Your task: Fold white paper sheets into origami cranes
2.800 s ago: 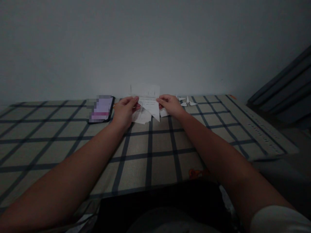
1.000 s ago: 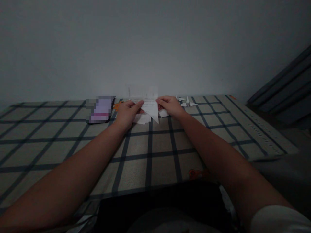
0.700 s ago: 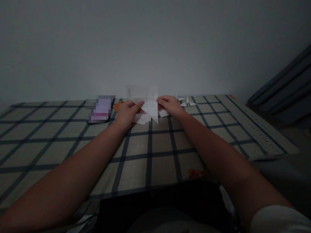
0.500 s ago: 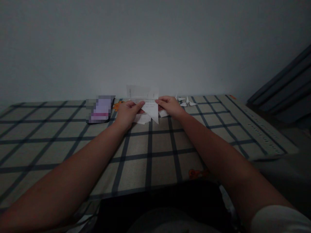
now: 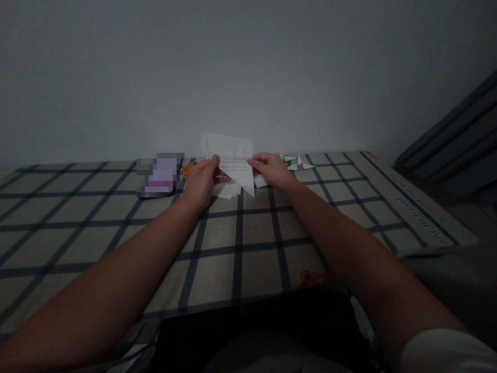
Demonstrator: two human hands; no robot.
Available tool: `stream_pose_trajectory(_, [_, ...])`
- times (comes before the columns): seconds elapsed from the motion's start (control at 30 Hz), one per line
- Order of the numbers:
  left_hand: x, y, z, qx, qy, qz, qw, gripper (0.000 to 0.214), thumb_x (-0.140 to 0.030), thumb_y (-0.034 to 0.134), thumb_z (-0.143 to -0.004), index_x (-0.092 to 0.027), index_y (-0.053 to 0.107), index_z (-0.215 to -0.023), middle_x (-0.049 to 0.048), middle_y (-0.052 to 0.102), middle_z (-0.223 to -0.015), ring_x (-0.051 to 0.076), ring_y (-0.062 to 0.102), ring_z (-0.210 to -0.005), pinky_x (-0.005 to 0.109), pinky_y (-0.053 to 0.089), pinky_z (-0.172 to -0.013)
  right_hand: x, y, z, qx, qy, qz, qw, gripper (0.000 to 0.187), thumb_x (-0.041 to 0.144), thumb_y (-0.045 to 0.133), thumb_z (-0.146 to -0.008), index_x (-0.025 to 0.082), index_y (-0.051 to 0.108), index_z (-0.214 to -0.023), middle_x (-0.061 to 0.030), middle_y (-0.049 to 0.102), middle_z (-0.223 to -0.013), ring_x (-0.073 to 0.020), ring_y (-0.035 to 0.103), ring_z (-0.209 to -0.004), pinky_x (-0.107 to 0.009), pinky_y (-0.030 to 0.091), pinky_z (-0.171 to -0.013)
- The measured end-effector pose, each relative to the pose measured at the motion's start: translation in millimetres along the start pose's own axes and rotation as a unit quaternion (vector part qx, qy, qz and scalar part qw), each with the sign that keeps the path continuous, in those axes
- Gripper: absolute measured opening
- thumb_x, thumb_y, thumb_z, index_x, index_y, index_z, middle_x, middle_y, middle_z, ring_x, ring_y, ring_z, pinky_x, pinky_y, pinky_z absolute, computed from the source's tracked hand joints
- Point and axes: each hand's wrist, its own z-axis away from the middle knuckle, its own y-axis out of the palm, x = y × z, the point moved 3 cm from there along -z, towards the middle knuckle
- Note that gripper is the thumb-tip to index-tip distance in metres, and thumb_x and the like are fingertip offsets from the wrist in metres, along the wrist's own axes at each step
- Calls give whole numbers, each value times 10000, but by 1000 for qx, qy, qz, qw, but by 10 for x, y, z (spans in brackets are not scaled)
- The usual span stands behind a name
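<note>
Both hands pinch a printed paper above a checked cloth (image 5: 240, 248): left hand (image 5: 202, 178) grips one edge, right hand (image 5: 272, 168) the other. The paper (image 5: 235, 160) is held upright, its lower corner folded to a point, likely to line up a crease. More sheets (image 5: 227, 190) lie beneath; a phone (image 5: 160, 175) rests left, a paper crane (image 5: 300, 164) right.

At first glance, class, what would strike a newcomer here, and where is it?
At the far middle of the checked cloth, the left hand and right hand pinch a partly folded white sheet between them. Small folded paper figures lie just right of them, a phone to their left.
</note>
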Motion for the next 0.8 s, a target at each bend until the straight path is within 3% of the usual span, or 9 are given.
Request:
stream_pose_trajectory(0.2, [-25, 33, 40, 38, -22, -24, 999, 328, -430, 825, -723, -134, 688, -753, 62, 731, -788, 138, 677, -649, 235, 580, -604, 29, -1, 16, -5, -2, -11, 1000, 150, 253, 641, -855, 148, 638, -748, -11, 654, -694, -112, 592, -639, -241, 511, -654])
stream_pose_trajectory(0.37, [-48, 12, 61, -5, 14, -89, 996, 300, -385, 810, -746, -144, 671, -633, 40, 692, -628, 136, 641, -561, 227, 537, -555, 25, 10, 31, 14, 7, -29, 999, 180, 294, 655, -860, 148, 651, -753, -19, 659, -697, -114, 600, -638, -252, 522, -663])
stream_pose_trajectory(0.6, [-137, 40, 119, 6, 35, -128, 991, 252, -359, 788, -767, -137, 714, -672, 36, 687, -634, 137, 628, -576, 236, 522, -580, 6, 26, 26, 16, 28, -65, 997, 136, 271, 677, -839, 148, 672, -782, -19, 676, -735, -105, 601, -651, -239, 517, -659])
stream_pose_trajectory(0.8, [-76, 32, 48, 4, 15, 0, 1000, 248, -364, 783, -750, -149, 669, -703, 42, 703, -788, 144, 659, -723, 254, 564, -678, 89, 13, 50, 5, 33, -28, 999, 165, 212, 653, -858, 152, 634, -707, -10, 647, -685, -104, 582, -633, -240, 504, -659])
